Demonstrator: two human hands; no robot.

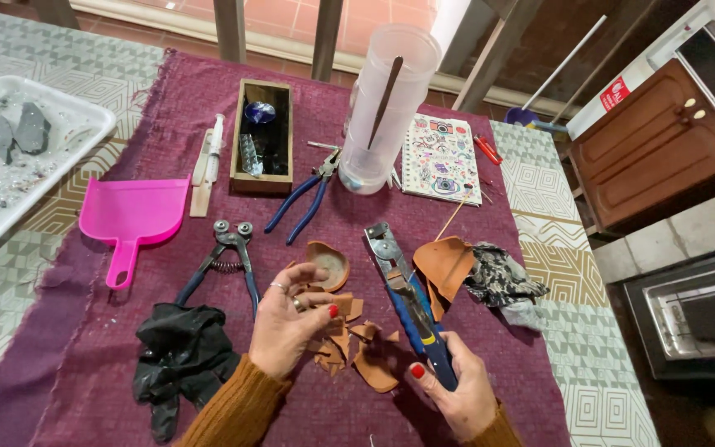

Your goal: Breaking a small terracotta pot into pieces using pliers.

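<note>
Head view, left to right. White tray (pixel 84 112) with grey shards at far left, on a patterned table. Pink dustpan (pixel 134 217) on purple cloth (pixel 84 331), black gloves (pixel 182 358) nearer the front edge. Wheeled nippers (pixel 227 257) just right of dustpan; wooden box (pixel 262 136) and blue-handled pliers (pixel 304 199) farther back. Left hand (pixel 287 327), ringed, fingers curled narrowly around a small terracotta piece (pixel 324 298), over a heap of terracotta shards (pixel 357 348). Curved terracotta fragment (pixel 328 263) just behind. Right hand (pixel 457 389) closed around blue handle of metal tile cutter (pixel 403 285), head pointing away. Tall clear plastic container (pixel 391 99) behind, notebook (pixel 443 159) beside. Larger terracotta shard (pixel 444 263) and crumpled patterned cloth (pixel 500 277) at right.
</note>
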